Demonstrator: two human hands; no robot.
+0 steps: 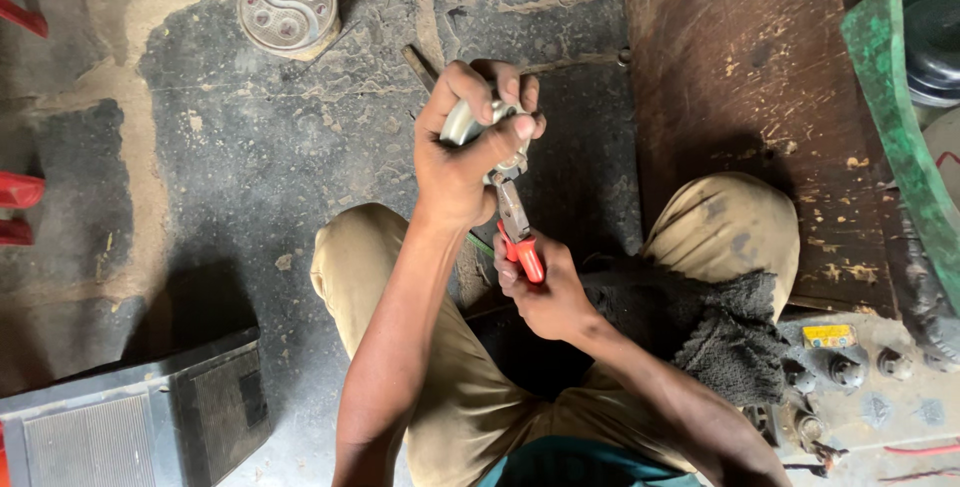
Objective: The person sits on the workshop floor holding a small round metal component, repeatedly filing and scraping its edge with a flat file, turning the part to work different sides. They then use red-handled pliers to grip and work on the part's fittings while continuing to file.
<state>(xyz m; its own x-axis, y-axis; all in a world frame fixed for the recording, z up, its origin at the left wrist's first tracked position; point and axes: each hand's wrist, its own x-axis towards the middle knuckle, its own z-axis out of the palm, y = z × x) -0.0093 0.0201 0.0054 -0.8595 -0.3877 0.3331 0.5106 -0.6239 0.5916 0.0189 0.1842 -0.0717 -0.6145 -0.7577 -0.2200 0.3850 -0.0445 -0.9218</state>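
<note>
Your left hand (pixel 465 152) is clamped around a curved, shiny metal part (pixel 462 122), fingers wrapped over its rounded top, held above your knees. Your right hand (pixel 545 292) is closed on the smooth orange-red handles of a pair of pliers (pixel 516 227); their dull steel nose points up and meets the underside of the metal part. A coarse, dark woolly rag (pixel 715 332) lies draped over your right thigh, on worn khaki trousers (pixel 455 387). Below you the concrete floor (pixel 230 147) is cracked, stained and patchy. A round metal gauge cluster (pixel 288 7) with embossed dials sits farther off, and a rusty brown sheet-metal panel (pixel 745 77) lies to your right.
</note>
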